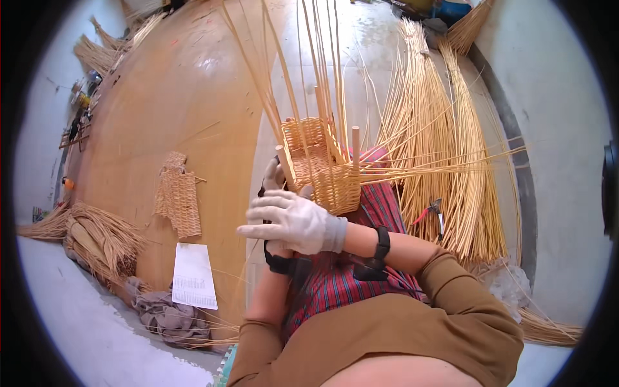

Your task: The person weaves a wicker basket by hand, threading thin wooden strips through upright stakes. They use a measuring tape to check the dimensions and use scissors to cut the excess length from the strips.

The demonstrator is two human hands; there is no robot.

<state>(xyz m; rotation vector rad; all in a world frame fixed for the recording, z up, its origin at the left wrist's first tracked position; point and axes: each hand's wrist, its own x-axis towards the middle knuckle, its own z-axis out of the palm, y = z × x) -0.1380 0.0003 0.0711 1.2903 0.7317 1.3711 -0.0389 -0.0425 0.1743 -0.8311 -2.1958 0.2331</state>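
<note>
A half-woven wicker basket (332,187) rests tilted on my lap, with thick round posts at its corners and long stakes rising from its far side. My left hand (273,173), in a pale glove, is at the basket's near left corner. Its fingers lie along the outside and a thumb tip shows on the near side, so it appears closed on the basket; its palm is hidden. Across it reaches my right hand (293,222) in a white glove, back upward, fingers spread to the left and holding nothing. Several loose weaver strands (445,166) stick out right from the basket.
Long bundles of willow rods (419,103) lie on the right, with red-handled pruning shears (433,216) on them. Woven pieces (177,200) and a printed sheet (193,277) are on the floor to the left. Beyond them sits a wicker bundle (103,242) and a grey cloth (171,316).
</note>
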